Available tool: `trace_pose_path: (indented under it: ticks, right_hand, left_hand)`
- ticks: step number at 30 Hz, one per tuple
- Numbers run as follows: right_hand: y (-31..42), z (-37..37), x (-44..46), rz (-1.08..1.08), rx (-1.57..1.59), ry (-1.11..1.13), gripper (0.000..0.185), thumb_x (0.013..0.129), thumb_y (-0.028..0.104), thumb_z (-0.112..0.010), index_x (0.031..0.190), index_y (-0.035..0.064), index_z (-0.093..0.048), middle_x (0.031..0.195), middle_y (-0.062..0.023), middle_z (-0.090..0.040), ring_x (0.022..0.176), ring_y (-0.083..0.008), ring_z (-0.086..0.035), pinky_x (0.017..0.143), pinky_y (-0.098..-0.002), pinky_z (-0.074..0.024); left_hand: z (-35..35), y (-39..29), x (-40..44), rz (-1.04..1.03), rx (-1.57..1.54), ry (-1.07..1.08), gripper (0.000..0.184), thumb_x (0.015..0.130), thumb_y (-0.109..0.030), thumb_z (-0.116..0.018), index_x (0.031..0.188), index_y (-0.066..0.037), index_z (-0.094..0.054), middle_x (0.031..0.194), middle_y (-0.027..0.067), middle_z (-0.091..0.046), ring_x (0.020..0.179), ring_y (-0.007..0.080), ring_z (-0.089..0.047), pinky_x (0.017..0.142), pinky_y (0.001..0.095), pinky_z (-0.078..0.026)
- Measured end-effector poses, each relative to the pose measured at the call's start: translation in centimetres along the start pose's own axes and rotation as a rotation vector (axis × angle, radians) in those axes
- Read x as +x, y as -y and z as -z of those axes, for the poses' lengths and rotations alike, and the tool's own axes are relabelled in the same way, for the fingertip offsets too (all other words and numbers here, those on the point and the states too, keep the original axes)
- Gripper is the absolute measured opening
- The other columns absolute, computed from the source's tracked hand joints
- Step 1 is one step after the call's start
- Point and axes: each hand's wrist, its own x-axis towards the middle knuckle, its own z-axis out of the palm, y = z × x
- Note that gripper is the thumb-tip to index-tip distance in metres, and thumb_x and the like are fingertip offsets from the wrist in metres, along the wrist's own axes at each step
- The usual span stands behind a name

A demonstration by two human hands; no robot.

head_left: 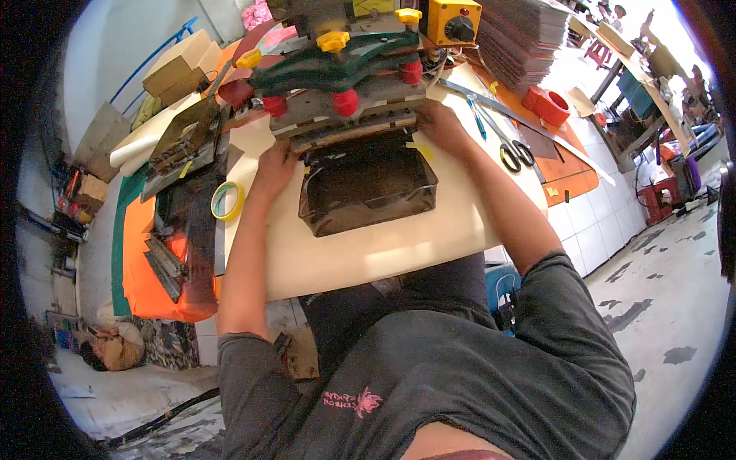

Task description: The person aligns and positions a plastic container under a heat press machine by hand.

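A dark, see-through plastic piece shaped like an open box (368,195) lies on the cream table board (383,257). Its far edge reaches under the metal bar (356,126) of a press (337,73) with green arms, red feet and yellow knobs. At the bar's left end is my left hand (276,163), fingers curled in by the plastic's far left corner. My right hand (445,129) is closed at the bar's right end, near the far right corner. The bar partly hides the fingertips of both hands, so what they pinch is unclear. Yellow tape bits (422,150) stick near the plastic's corners.
Right of the press lie scissors (515,153), a blue pen (479,123), a steel ruler (529,126) and a red tape roll (546,105). To the left are a yellow tape roll (227,201) and dark metal strips (165,264). A yellow control box (452,23) stands behind.
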Motion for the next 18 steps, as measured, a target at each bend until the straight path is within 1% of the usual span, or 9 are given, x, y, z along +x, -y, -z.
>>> trace_pose_path:
  ticks: [2,4,5,9,11,12,14,17,18]
  right_hand:
    - [-0.5,-0.5,0.0,0.023,0.026,-0.047,0.028,0.094,0.017,-0.063,0.119,0.0097,-0.073,0.118,-0.0221,-0.074,0.109,-0.0453,-0.070,0.096,-0.0524,-0.0558]
    - [1.3,0.9,-0.2,-0.133,0.088,0.080,0.035,0.093,0.008,-0.061,0.127,0.0018,-0.070,0.121,-0.0249,-0.073,0.116,-0.0427,-0.069,0.102,-0.0459,-0.0530]
    - [1.1,0.9,-0.2,-0.138,0.090,0.080,0.035,0.093,0.008,-0.061,0.127,0.0018,-0.070,0.121,-0.0249,-0.073,0.116,-0.0427,-0.069,0.102,-0.0459,-0.0530]
    - [0.1,0.4,0.1,-0.152,0.154,0.094,0.033,0.097,0.010,-0.062,0.128,0.0023,-0.069,0.123,-0.0243,-0.073,0.117,-0.0408,-0.070,0.103,-0.0434,-0.0527]
    - [0.3,0.7,-0.1,-0.184,0.191,0.088,0.033,0.098,0.010,-0.061,0.129,0.0023,-0.069,0.123,-0.0241,-0.073,0.117,-0.0408,-0.069,0.103,-0.0436,-0.0526]
    - [1.1,1.5,-0.2,-0.195,0.170,0.109,0.033,0.099,0.011,-0.062,0.129,0.0017,-0.069,0.123,-0.0240,-0.073,0.117,-0.0404,-0.069,0.103,-0.0437,-0.0527]
    - [1.3,1.7,-0.6,-0.211,0.149,0.137,0.033,0.099,0.011,-0.062,0.129,0.0010,-0.068,0.123,-0.0239,-0.073,0.117,-0.0401,-0.069,0.103,-0.0438,-0.0527]
    - [1.0,1.4,-0.7,-0.156,0.206,0.088,0.034,0.098,0.011,-0.063,0.130,-0.0001,-0.068,0.124,-0.0237,-0.073,0.117,-0.0393,-0.070,0.103,-0.0442,-0.0527]
    - [1.4,1.6,-0.7,-0.151,0.152,0.093,0.034,0.098,0.011,-0.063,0.130,-0.0002,-0.068,0.124,-0.0236,-0.073,0.117,-0.0389,-0.070,0.104,-0.0439,-0.0525]
  left_hand:
    - [-0.3,0.4,0.1,0.063,0.155,-0.036,0.029,0.098,-0.017,-0.060,0.118,0.002,-0.068,0.119,0.0307,-0.069,0.112,0.0491,-0.066,0.098,0.0540,-0.052]
    - [-0.2,-0.3,-0.2,0.064,0.122,-0.045,0.029,0.097,-0.017,-0.061,0.117,0.003,-0.068,0.117,0.0306,-0.070,0.111,0.0485,-0.066,0.097,0.0543,-0.052]
    - [-0.1,-0.8,-0.4,0.064,0.088,-0.061,0.028,0.097,-0.017,-0.062,0.116,0.003,-0.068,0.114,0.0304,-0.071,0.110,0.0479,-0.067,0.097,0.0545,-0.052]
    - [-0.3,0.1,-0.6,0.046,0.006,-0.117,0.030,0.096,-0.018,-0.064,0.118,0.004,-0.068,0.112,0.0292,-0.072,0.108,0.0471,-0.069,0.095,0.0528,-0.054]
    - [0.4,-1.3,-0.9,0.156,-0.060,-0.052,0.032,0.097,-0.018,-0.065,0.120,0.005,-0.067,0.116,0.0291,-0.073,0.110,0.0464,-0.069,0.096,0.0499,-0.054]
    - [0.2,-1.1,-0.8,0.156,-0.062,-0.046,0.032,0.097,-0.018,-0.065,0.120,0.005,-0.067,0.116,0.0291,-0.073,0.110,0.0464,-0.069,0.096,0.0499,-0.054]
    - [-0.1,-0.8,-1.0,0.061,-0.143,-0.121,0.032,0.098,-0.018,-0.065,0.120,0.005,-0.066,0.117,0.0296,-0.072,0.112,0.0462,-0.069,0.097,0.0487,-0.053]
    - [-0.4,0.3,-0.8,0.035,-0.162,-0.116,0.033,0.098,-0.018,-0.065,0.121,0.005,-0.065,0.119,0.0303,-0.072,0.115,0.0452,-0.069,0.099,0.0483,-0.052]
    - [-0.6,0.5,-0.6,0.039,-0.161,-0.116,0.033,0.098,-0.018,-0.065,0.121,0.005,-0.065,0.119,0.0303,-0.072,0.115,0.0452,-0.069,0.099,0.0483,-0.052]
